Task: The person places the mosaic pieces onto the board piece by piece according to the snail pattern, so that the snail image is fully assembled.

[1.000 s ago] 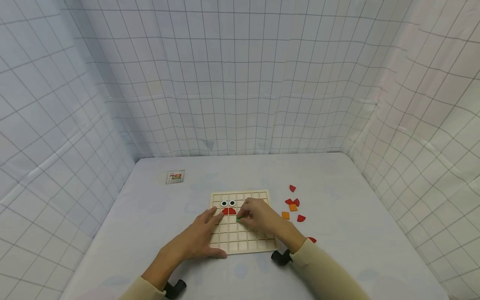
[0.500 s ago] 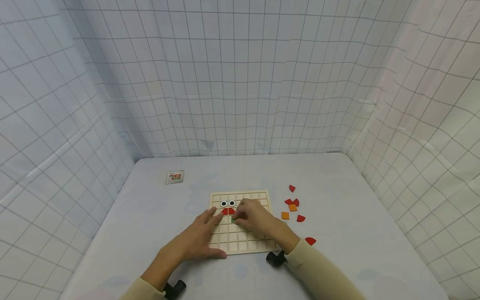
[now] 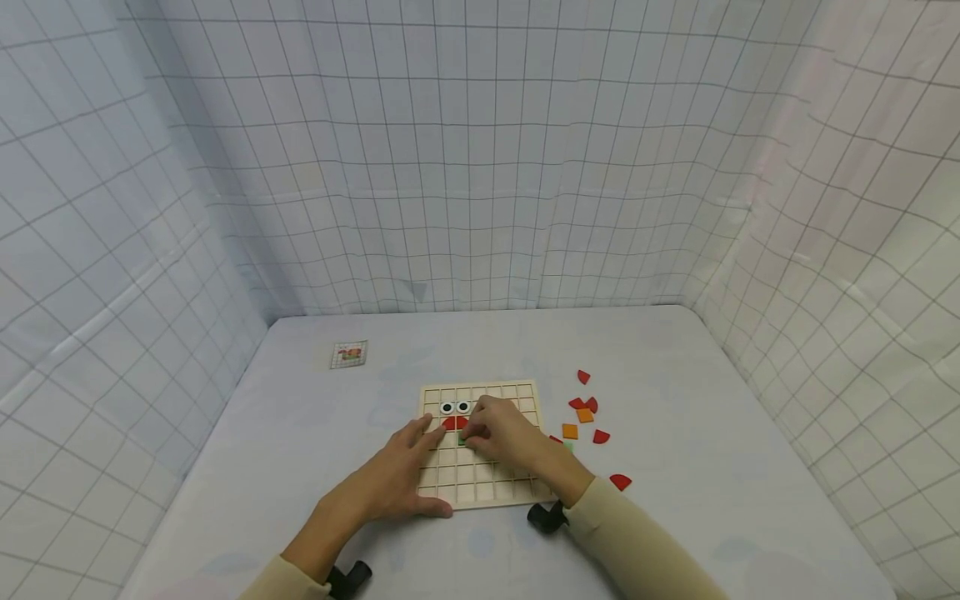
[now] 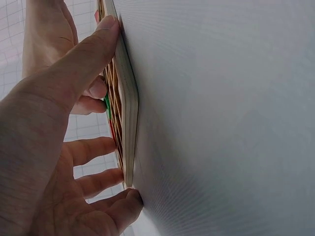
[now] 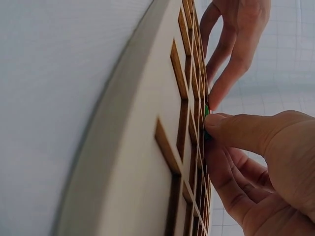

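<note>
A pale wooden grid board (image 3: 480, 494) lies on the table. Two eye pieces (image 3: 447, 408) sit in its upper left cells, with two red quarter pieces (image 3: 450, 423) just below. My left hand (image 3: 401, 471) rests spread on the board's left side, its thumb at the near edge, as the left wrist view also shows. My right hand (image 3: 506, 433) pinches a small green piece (image 3: 462, 439) between thumb and fingers, right under the red pieces. In the right wrist view the green piece (image 5: 206, 113) touches the grid at the fingertips.
Right of the board lie several loose red pieces (image 3: 620, 482), two orange squares (image 3: 570, 431) and a light green piece (image 3: 568, 447) partly behind the right forearm. A small picture card (image 3: 349, 354) lies at the back left. Gridded white curtains surround the table.
My right hand has moved slightly left over the board with the green piece, from right of the red pieces to beneath them. My left hand has stayed in place.
</note>
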